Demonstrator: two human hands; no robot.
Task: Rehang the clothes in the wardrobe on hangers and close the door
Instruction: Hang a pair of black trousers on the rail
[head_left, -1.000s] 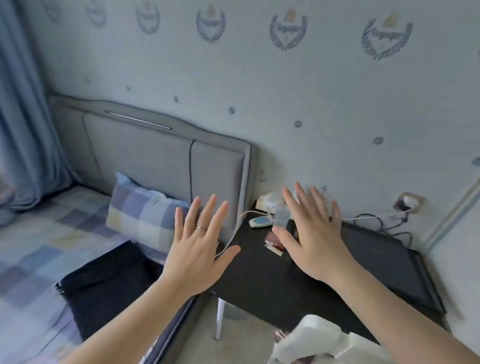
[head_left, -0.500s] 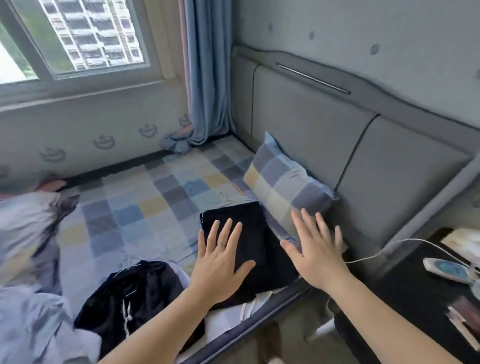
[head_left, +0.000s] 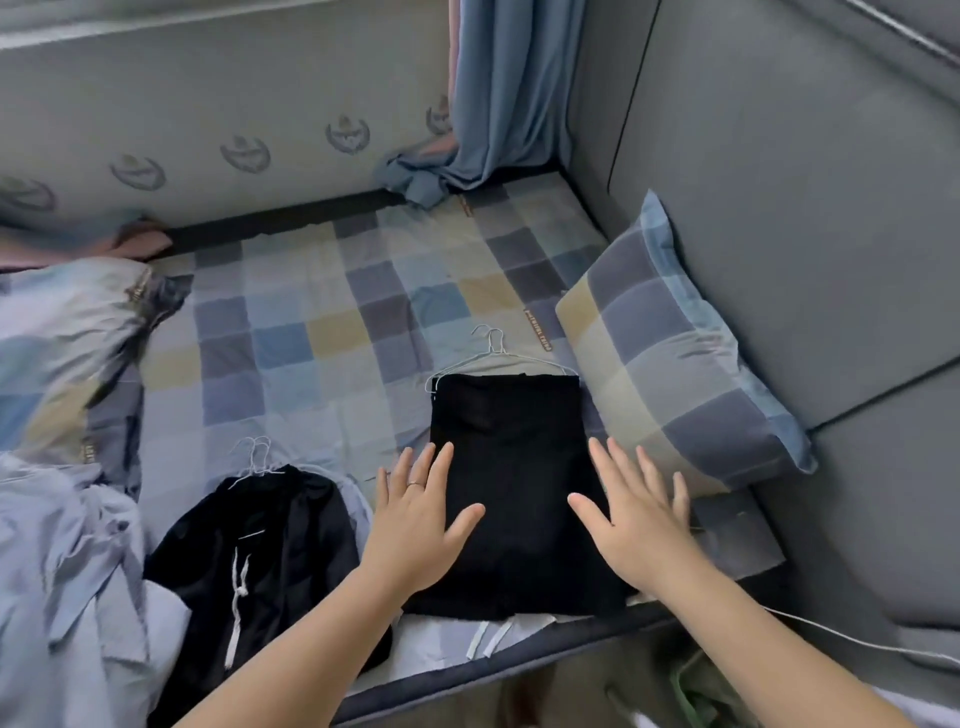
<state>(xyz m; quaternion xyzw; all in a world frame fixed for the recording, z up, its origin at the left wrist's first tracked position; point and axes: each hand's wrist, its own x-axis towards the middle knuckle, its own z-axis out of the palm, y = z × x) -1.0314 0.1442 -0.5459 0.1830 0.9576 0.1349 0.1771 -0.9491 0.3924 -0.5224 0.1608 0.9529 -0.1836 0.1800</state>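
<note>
Head view. L hand (head_left: 415, 525) and R hand (head_left: 636, 525), fingers spread wide and holding nothing, flank the folded black garment (head_left: 514, 457) on the bed (head_left: 311, 322); contact w/ the cloth can't be told. Wire hangers (head_left: 493, 353) lie at its 12 o'clock edge, pillow (head_left: 675, 364) at 2 o'clock, second black garment (head_left: 270, 540) at 8 o'clock. Advice: separate one hanger first, then lift the garment by its top edge, keeping the fold.

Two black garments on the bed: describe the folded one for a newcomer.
Start at the checked pillow against the grey headboard. Just left of it lies the folded black garment, a wire hanger showing at its far end. Unlike the crumpled black garment with a white drawstring, it is a neat rectangle.
</note>
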